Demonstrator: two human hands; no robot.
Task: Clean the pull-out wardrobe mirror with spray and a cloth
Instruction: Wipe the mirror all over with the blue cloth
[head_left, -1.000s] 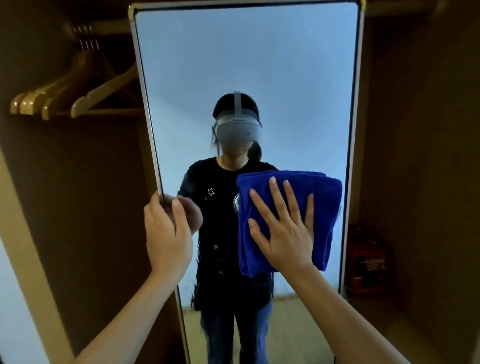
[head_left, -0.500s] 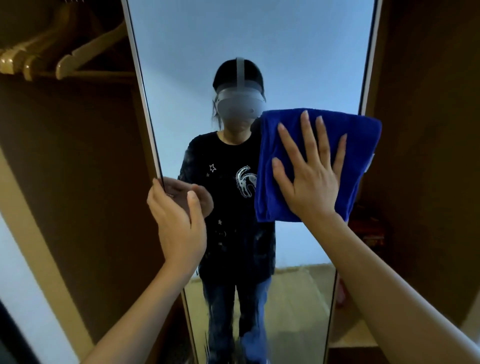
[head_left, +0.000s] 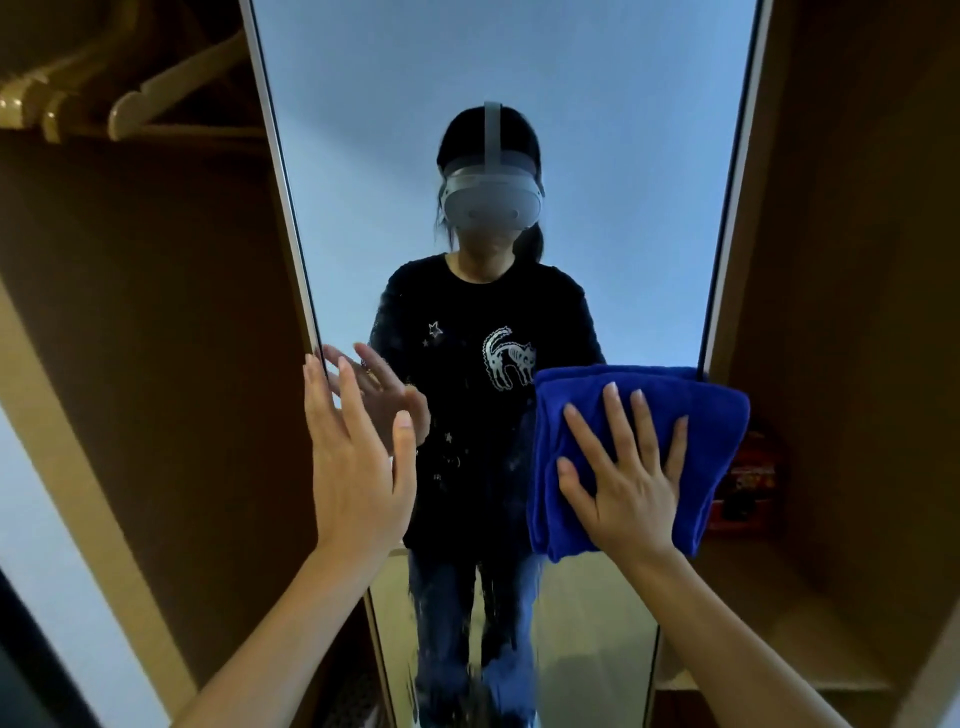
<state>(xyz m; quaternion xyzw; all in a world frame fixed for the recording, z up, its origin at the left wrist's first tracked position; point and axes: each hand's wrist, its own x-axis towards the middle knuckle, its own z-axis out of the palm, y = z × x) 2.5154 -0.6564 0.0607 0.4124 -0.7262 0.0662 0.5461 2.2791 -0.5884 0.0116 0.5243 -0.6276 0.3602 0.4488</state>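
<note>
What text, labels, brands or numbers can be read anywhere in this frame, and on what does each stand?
No text can be read.
Red box on the wardrobe shelf right of the tall pull-out mirror: dark print on its face, too blurred to read.
Grey headset seen in the mirror: no legible marking.
Black shirt in the mirror: white cat and star pictures only, no words.
Folded blue cloth and wooden hangers: no label visible.

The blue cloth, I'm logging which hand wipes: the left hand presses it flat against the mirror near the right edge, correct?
Not the left. The head view shows the right hand pressing the blue cloth flat on the mirror near its right edge.
</note>
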